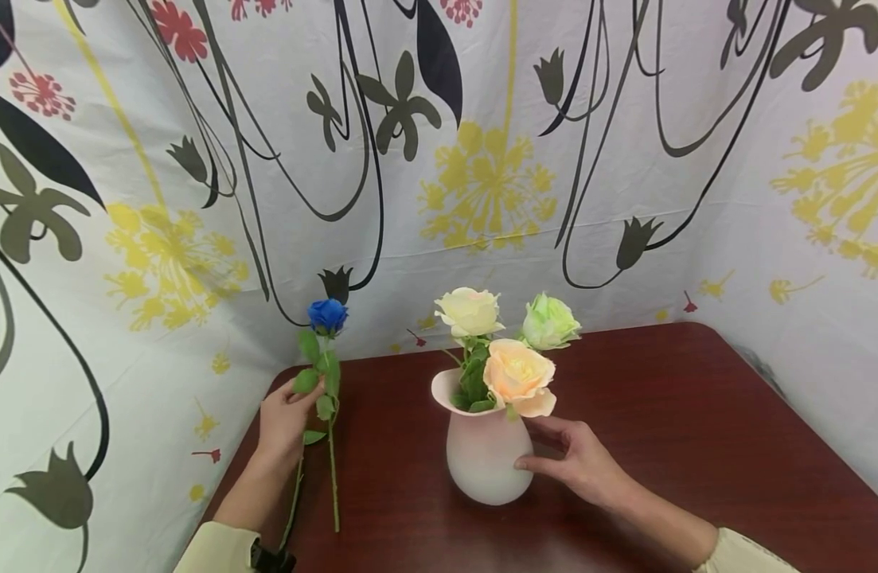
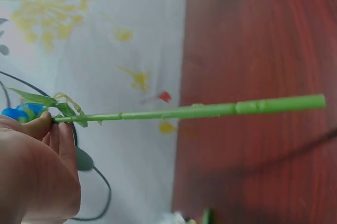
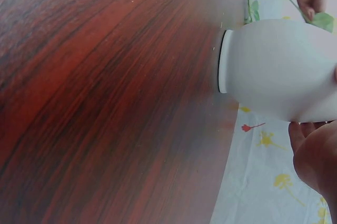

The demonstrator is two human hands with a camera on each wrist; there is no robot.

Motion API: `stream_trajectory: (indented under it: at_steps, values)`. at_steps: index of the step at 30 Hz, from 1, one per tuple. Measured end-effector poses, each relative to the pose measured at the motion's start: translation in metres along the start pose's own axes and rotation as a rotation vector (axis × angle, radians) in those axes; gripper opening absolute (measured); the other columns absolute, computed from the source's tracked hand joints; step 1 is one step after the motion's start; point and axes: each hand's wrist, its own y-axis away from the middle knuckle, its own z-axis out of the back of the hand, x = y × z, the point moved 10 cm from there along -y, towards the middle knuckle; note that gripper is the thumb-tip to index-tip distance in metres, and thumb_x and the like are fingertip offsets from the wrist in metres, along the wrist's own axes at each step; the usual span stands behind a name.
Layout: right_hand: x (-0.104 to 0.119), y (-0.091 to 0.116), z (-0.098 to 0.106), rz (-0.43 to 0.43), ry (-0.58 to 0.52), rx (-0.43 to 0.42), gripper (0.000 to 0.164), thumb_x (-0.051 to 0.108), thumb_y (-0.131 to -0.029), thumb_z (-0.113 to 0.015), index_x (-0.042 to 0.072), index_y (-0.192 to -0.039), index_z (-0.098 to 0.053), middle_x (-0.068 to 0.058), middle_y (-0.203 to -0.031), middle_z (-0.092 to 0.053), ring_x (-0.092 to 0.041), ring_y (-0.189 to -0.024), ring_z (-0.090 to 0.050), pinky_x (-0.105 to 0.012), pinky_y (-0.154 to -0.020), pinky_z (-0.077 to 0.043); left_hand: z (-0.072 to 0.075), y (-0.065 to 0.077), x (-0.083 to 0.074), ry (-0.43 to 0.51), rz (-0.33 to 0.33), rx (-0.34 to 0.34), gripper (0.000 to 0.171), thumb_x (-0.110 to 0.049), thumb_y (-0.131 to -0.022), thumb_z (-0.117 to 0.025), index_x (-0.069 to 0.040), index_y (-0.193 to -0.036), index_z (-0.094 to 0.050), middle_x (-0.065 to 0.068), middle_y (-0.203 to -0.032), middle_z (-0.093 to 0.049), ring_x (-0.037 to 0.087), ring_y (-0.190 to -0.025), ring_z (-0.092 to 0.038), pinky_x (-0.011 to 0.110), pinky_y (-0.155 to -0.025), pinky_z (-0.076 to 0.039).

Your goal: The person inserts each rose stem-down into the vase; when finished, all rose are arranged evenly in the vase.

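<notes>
My left hand [image 1: 290, 418] pinches the green stem [image 2: 200, 111] of a blue rose [image 1: 327, 316] between thumb and fingers. The rose stands nearly upright at the table's left side, its stem reaching down below the hand. Another thin green stem [image 1: 293, 501] shows beside the left wrist, its upper part hidden. My right hand [image 1: 578, 461] holds a white vase [image 1: 485, 461] with a flared rim, thumb in front and fingers round its right side. The vase is upright and contains a cream rose [image 1: 470, 312], a pale green rose [image 1: 549, 321] and a peach rose [image 1: 519, 376].
The dark red wooden table [image 1: 668, 398] has a grain visible in the right wrist view. A white cloth [image 1: 481, 79] printed with flowers hangs behind it and along both sides. A dark band [image 1: 270, 557] circles the left wrist.
</notes>
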Motion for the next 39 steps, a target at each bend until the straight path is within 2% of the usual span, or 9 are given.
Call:
stream_trajectory:
  at_steps: [5, 9, 12, 17, 20, 25, 28, 32, 39]
  values:
    - [0.000, 0.000, 0.000, 0.000, 0.002, 0.003, 0.066, 0.022, -0.087, -0.091, 0.006, -0.145, -0.064, -0.009, -0.144, -0.066, -0.011, -0.131, -0.061, -0.054, -0.106, -0.052, -0.009, 0.012, -0.026, 0.161, -0.021, 0.025, 0.046, -0.014, -0.106, -0.068, -0.004, -0.150, -0.057, 0.000, -0.149, -0.061, 0.014, -0.138, -0.053, 0.029, -0.105, -0.053]
    - [0.000, 0.000, 0.000, 0.004, -0.001, 0.005, 0.067, 0.022, -0.087, -0.091, 0.006, -0.146, -0.064, -0.008, -0.145, -0.066, -0.012, -0.131, -0.061, -0.053, -0.106, -0.052, -0.014, 0.019, -0.042, 0.340, -0.047, 0.006, 0.025, -0.008, -0.106, -0.067, -0.016, -0.129, -0.071, -0.007, -0.132, -0.067, 0.007, -0.118, -0.062, 0.020, -0.092, -0.057]
    - [0.000, 0.000, 0.001, 0.008, 0.004, 0.001, 0.067, 0.022, -0.087, -0.091, 0.006, -0.146, -0.064, -0.008, -0.144, -0.066, -0.012, -0.131, -0.062, -0.051, -0.105, -0.053, -0.018, 0.025, -0.054, 0.444, -0.079, -0.004, 0.022, -0.005, -0.106, -0.065, -0.021, -0.119, -0.074, -0.008, -0.127, -0.067, 0.007, -0.112, -0.066, 0.020, -0.093, -0.057]
    - [0.000, 0.000, 0.001, 0.009, 0.015, -0.004, 0.066, 0.023, -0.087, -0.091, 0.007, -0.146, -0.064, -0.007, -0.144, -0.067, -0.013, -0.130, -0.063, -0.045, -0.105, -0.055, -0.026, 0.036, -0.078, 0.572, -0.155, 0.021, 0.035, -0.004, -0.108, -0.060, -0.008, -0.142, -0.061, 0.001, -0.146, -0.054, 0.011, -0.127, -0.060, 0.023, -0.102, -0.054]
    - [0.000, 0.000, 0.001, 0.010, 0.014, -0.003, 0.066, 0.023, -0.087, -0.091, 0.006, -0.146, -0.064, -0.007, -0.144, -0.067, -0.013, -0.131, -0.062, -0.046, -0.105, -0.055, -0.029, 0.042, -0.092, 0.649, -0.189, 0.035, 0.038, -0.003, -0.109, -0.056, -0.004, -0.147, -0.053, 0.003, -0.151, -0.047, 0.011, -0.132, -0.055, 0.021, -0.101, -0.054]
    - [0.000, 0.000, 0.000, 0.009, 0.004, 0.001, 0.067, 0.022, -0.087, -0.091, 0.006, -0.146, -0.064, -0.008, -0.144, -0.066, -0.013, -0.130, -0.063, -0.055, -0.105, -0.053, -0.030, 0.049, -0.113, 0.810, -0.242, 0.002, 0.019, 0.003, -0.107, -0.056, -0.004, -0.120, -0.068, 0.006, -0.132, -0.057, 0.011, -0.109, -0.062, 0.018, -0.083, -0.058]
    - [-0.001, 0.000, 0.000, 0.011, 0.002, 0.004, 0.066, 0.022, -0.088, -0.091, 0.007, -0.146, -0.064, -0.008, -0.144, -0.066, -0.013, -0.130, -0.063, -0.055, -0.105, -0.052, -0.031, 0.051, -0.125, 0.862, -0.290, -0.001, 0.023, 0.010, -0.105, -0.053, -0.004, -0.103, -0.070, 0.006, -0.115, -0.063, 0.011, -0.091, -0.061, 0.019, -0.073, -0.057]
    - [-0.001, 0.000, 0.000, 0.014, 0.005, 0.007, 0.065, 0.023, -0.088, -0.091, 0.008, -0.146, -0.064, -0.007, -0.144, -0.066, -0.013, -0.131, -0.062, -0.053, -0.106, -0.053, -0.033, 0.054, -0.138, 0.957, -0.323, 0.013, 0.024, 0.015, -0.103, -0.052, -0.001, -0.098, -0.069, 0.007, -0.103, -0.066, 0.013, -0.087, -0.064, 0.022, -0.076, -0.059]
    - [-0.002, 0.000, 0.000, 0.002, 0.004, 0.004, 0.066, 0.023, -0.088, -0.091, 0.007, -0.146, -0.064, -0.008, -0.144, -0.066, -0.014, -0.131, -0.063, -0.053, -0.106, -0.052, -0.036, 0.059, -0.158, 1.058, -0.360, 0.062, 0.014, 0.005, -0.103, -0.063, 0.002, -0.114, -0.071, 0.008, -0.111, -0.070, 0.015, -0.100, -0.069, 0.024, -0.091, -0.058]
